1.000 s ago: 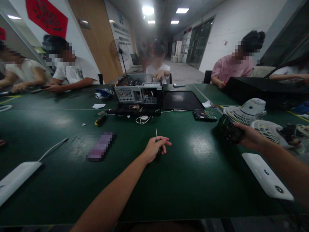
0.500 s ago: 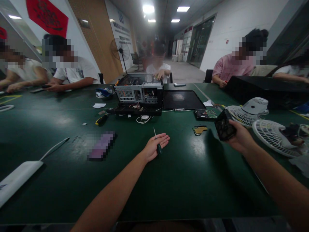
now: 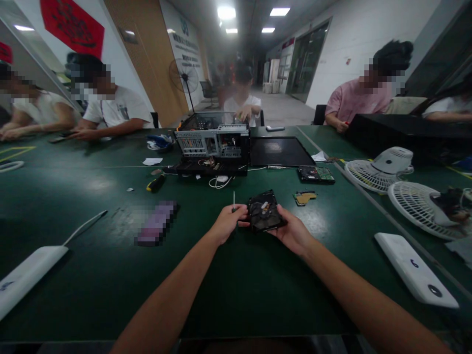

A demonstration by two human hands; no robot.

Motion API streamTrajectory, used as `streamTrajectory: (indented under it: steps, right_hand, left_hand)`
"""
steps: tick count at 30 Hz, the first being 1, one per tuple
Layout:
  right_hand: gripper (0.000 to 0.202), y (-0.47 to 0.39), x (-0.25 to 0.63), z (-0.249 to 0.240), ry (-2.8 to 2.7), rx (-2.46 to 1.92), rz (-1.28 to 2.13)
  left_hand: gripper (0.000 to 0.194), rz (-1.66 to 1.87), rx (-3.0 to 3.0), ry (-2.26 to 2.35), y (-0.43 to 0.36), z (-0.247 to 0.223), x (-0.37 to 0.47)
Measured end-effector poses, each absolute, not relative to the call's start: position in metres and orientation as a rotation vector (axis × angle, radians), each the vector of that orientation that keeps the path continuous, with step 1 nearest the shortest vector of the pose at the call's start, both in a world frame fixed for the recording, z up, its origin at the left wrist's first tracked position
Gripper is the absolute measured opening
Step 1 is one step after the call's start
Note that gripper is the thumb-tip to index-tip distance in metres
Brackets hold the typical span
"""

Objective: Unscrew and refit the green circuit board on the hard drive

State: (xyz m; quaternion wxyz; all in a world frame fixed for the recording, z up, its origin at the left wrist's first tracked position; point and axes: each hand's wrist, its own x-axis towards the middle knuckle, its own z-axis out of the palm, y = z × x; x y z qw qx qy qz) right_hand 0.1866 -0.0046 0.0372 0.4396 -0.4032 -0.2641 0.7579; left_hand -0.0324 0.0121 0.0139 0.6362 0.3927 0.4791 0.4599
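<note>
Between my two hands is a black square part that looks like a computer fan (image 3: 266, 214), tilted so its face with small pale bits at the centre shows. My right hand (image 3: 293, 228) grips its right and lower edge. My left hand (image 3: 230, 222) is closed around a screwdriver (image 3: 233, 200), its thin shaft pointing up and away and its handle mostly hidden in the palm. The left fingertips reach the fan's left edge; whether they press on it I cannot tell. Right of the fan lies a small yellowish board (image 3: 305, 197), with a hard drive (image 3: 316, 174) behind it.
An opened computer case (image 3: 214, 147) stands at the far middle beside a black panel (image 3: 280, 151). A yellow-black tool (image 3: 155, 182) and a blurred purple phone-like object (image 3: 157, 222) lie left. White fan parts (image 3: 416, 209) and a white device (image 3: 415, 268) are right. Several people sit around.
My right hand has brought the black fan from the right to the middle, in front of me. My left hand has turned and closed around the screwdriver, moving slightly left.
</note>
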Motion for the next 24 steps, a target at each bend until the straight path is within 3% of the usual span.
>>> streamTrajectory:
  steps: [7, 14, 19, 21, 23, 24]
  right_hand:
    - [0.022, -0.001, 0.179, 0.034, -0.991, -1.182, 1.963]
    - [0.055, 0.006, 0.177, 0.044, -1.578, -1.587, 1.984]
    - [0.063, 0.007, 0.18, 0.049, -1.897, -1.628, 1.912]
    - [0.064, 0.016, 0.192, 0.054, -2.118, -1.686, 1.666]
    - [0.052, 0.031, 0.206, 0.058, -2.287, -1.81, 0.925]
    - [0.041, 0.039, 0.212, 0.058, -2.261, -1.845, 0.721]
  left_hand:
    - [0.029, 1.033, 1.021, 1.34, 0.018, 0.018, -0.056]
    - [0.029, 0.977, 1.22, 1.486, 0.017, 0.019, -0.061]
    - [0.031, 0.93, 1.311, 1.476, 0.018, 0.021, -0.066]
    - [0.03, 0.914, 1.322, 1.482, 0.019, 0.02, -0.069]
    - [0.027, 0.916, 1.335, 1.525, 0.021, 0.019, -0.073]
    - [0.025, 0.92, 1.347, 1.562, 0.023, 0.018, -0.076]
